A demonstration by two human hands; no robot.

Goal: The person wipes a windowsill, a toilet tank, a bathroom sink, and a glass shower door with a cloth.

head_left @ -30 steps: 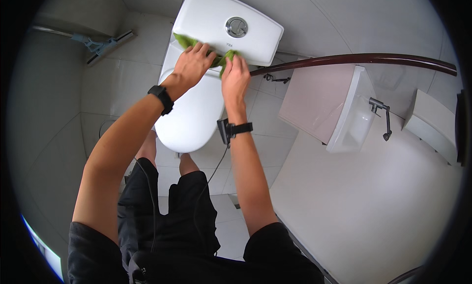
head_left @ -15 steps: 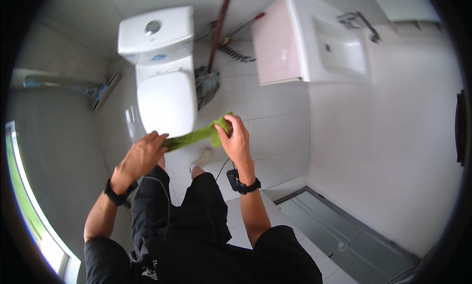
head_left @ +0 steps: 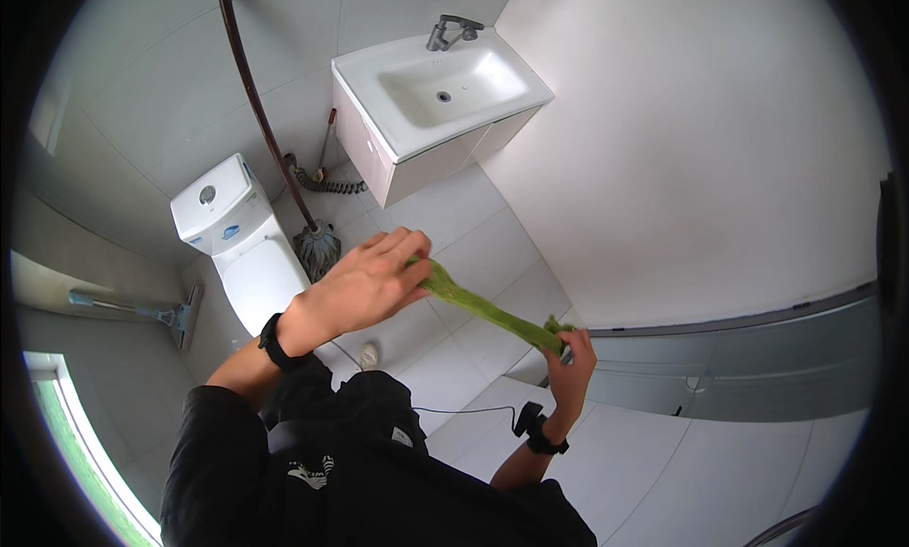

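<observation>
A green cloth (head_left: pixel 488 309) is stretched into a narrow band between my two hands, held in the air over the tiled floor. My left hand (head_left: pixel 365 284) is closed around its upper left end, with the knuckles raised. At the other end, lower and to the right, my right hand (head_left: pixel 574 367) pinches the cloth, and a small bunched part sticks up past the fingers. Both wrists wear black bands. Behind my left hand stands the white toilet (head_left: pixel 268 280), its lid down and partly covered by my arm.
A white sink (head_left: pixel 412 135) on a pale pink cabinet stands at the far wall. A mop (head_left: pixel 319 249) with a long dark handle leans beside the toilet. A blue-handled squeegee (head_left: pixel 185 315) is at the left. A grey glass-like panel (head_left: pixel 757 362) lies low at the right.
My view and body have turned to the right, toward the sink side. The cloth has gone from bunched at my right hand to a longer, taut band sloping down to the right.
</observation>
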